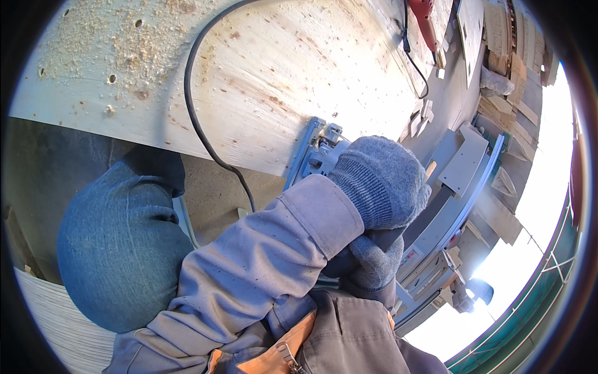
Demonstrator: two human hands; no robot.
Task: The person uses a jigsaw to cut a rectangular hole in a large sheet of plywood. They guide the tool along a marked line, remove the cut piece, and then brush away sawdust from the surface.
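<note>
Head view. 2 gloved hands were on a power saw (321,153) whose grey base plate sat at the near edge of a plywood sheet (268,81). The left hand (383,181), in a grey knit glove, was closed over the top of the saw body and hid most of it. The right hand (372,262) lay just below, wrapped around a dark grip; the 2 hands were close together, 1 above the other. A black power cord (198,124) ran in a loop across the sheet and dropped over its edge near the saw. The person's knee (118,249), in blue denim, was beside and below the sheet edge. Sawdust (124,43) lay scattered on the far left of the sheet, near several drilled holes. A red power tool (425,19) rested at the sheet's far end.

Judgement: a cut into the sheet appeared to be at or near its start. The blade was hidden, so contact with the wood could not be confirmed. The next move called for a steady forward push, base plate flat, cord kept clear of the cut line.
</note>
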